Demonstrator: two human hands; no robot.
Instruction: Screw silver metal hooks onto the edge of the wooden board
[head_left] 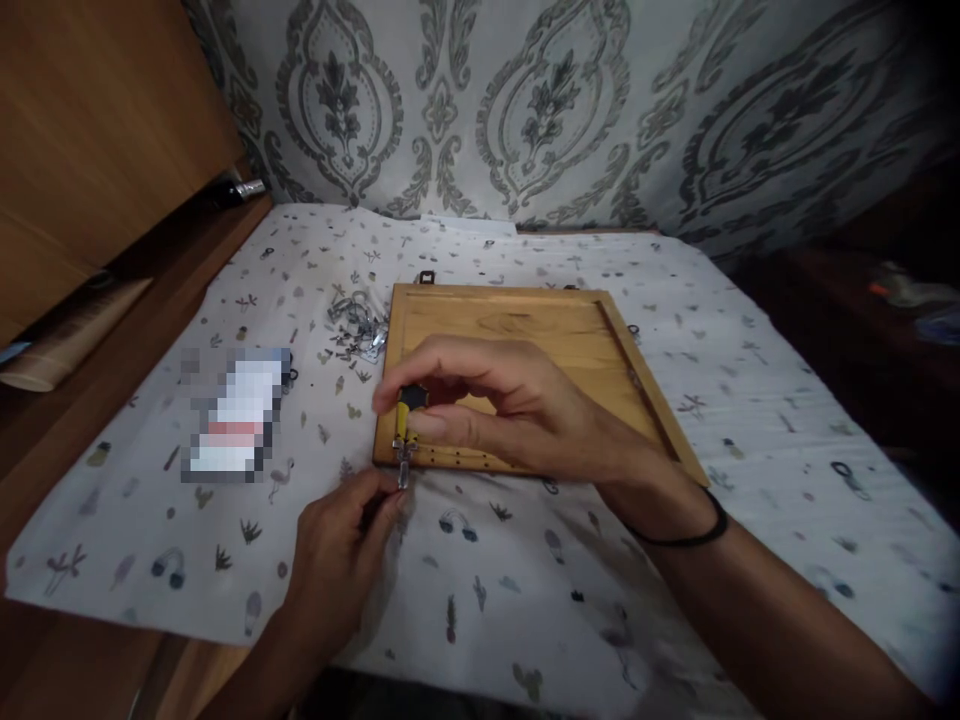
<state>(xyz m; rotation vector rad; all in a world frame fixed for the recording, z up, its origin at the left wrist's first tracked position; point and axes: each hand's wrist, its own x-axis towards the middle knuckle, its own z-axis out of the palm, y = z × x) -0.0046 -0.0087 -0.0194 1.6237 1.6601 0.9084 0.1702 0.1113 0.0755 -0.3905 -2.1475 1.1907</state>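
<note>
My right hand [517, 405] is closed round the yellow-and-black handle of a short screwdriver [405, 415], held upright over the near left corner of a wooden panel [495, 320]. Beneath the screwdriver, a small shiny metal fitting [403, 470] lies at the panel's near edge. The fingertips of my left hand [341, 540] pinch the fitting's lower end. The screwdriver's tip is hidden, so whether it sits in a screw cannot be seen. The panel has a raised rim and a row of small dark holes along its near side.
Loose screws and metal fittings [360, 325] lie in a pile left of the panel. A blurred-out phone-like object [240, 415] is farther left. Dark metal loops [427, 278] stick out at the panel's far edge. Patterned cloth [555, 620] covers the table; wooden furniture [97, 130] borders the left.
</note>
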